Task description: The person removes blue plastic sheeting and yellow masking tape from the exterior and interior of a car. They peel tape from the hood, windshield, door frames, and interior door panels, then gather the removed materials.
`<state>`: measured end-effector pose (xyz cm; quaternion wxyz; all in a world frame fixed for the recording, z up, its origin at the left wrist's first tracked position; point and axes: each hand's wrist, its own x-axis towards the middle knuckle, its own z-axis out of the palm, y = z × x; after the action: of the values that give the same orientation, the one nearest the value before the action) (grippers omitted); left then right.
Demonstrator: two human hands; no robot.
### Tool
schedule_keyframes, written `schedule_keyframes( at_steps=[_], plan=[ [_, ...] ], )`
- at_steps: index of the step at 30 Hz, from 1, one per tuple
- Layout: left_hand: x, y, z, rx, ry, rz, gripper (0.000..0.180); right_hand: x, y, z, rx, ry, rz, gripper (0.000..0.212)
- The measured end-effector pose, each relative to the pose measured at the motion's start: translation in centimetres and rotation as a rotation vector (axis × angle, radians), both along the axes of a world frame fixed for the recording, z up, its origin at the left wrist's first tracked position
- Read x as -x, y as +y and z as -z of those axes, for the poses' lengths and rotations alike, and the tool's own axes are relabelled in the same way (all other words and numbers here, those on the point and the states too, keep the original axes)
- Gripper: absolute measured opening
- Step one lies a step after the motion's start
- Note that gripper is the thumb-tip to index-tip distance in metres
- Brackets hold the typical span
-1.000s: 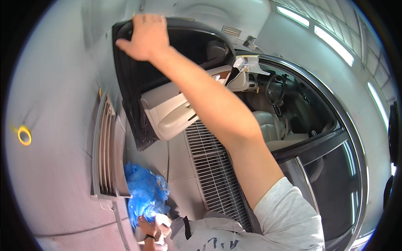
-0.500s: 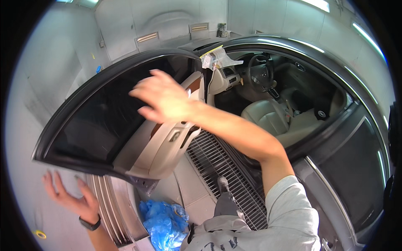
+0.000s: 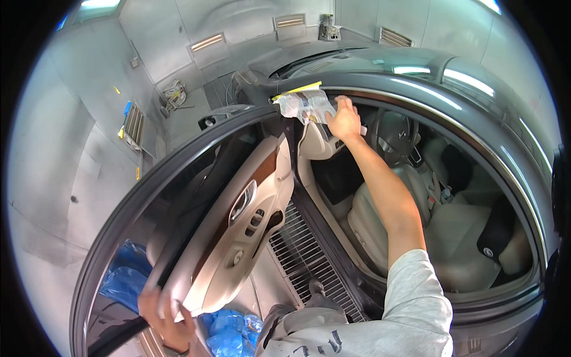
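A grey car's front door [image 3: 247,205] stands wide, its beige inner panel facing me. My left hand [image 3: 166,318] is at the door's rear edge, by the lower corner of the window. Its fingers are apart and smeared by motion; nothing shows in them. A wrinkled pale masking sheet [image 3: 304,106] with a strip of yellow tape [image 3: 306,88] hangs at the front upper corner of the doorway. My right hand [image 3: 346,119] reaches over the dashboard's end, fingers bent at the sheet's right edge. The exact grip is partly hidden.
Beyond my right arm are the steering wheel [image 3: 397,135] and beige front seat [image 3: 383,208]. A metal floor grate [image 3: 303,253] runs beneath the doorway. Blue plastic [image 3: 232,333] lies near my legs. Behind the door stands a grey wall with a vent [image 3: 135,126].
My right hand has moved from in front of the door window to the masking sheet. My left hand has come right to the door edge. The view has shifted, showing more of the door panel.
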<state>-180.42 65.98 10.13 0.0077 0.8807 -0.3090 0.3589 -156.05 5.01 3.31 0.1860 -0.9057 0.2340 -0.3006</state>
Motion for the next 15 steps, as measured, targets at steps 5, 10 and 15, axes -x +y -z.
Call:
schedule_keyframes(
  at_steps=[5, 10, 15],
  plan=[
    [-6.4, -5.5, 5.4, 0.156, 0.394, 0.24, 0.039, -5.9, 0.4, 0.5, -0.179, 0.098, 0.131, 0.066],
    [-11.1, -9.3, 8.5, 0.294, 0.575, 0.299, 0.028, -9.2, 1.5, 1.5, -0.352, -0.141, 0.171, 0.04],
    [-14.6, -13.0, 10.4, 0.338, 0.718, 0.367, 0.023, -12.1, 2.9, 1.6, -0.198, -0.213, -0.035, 0.022]
  ],
)
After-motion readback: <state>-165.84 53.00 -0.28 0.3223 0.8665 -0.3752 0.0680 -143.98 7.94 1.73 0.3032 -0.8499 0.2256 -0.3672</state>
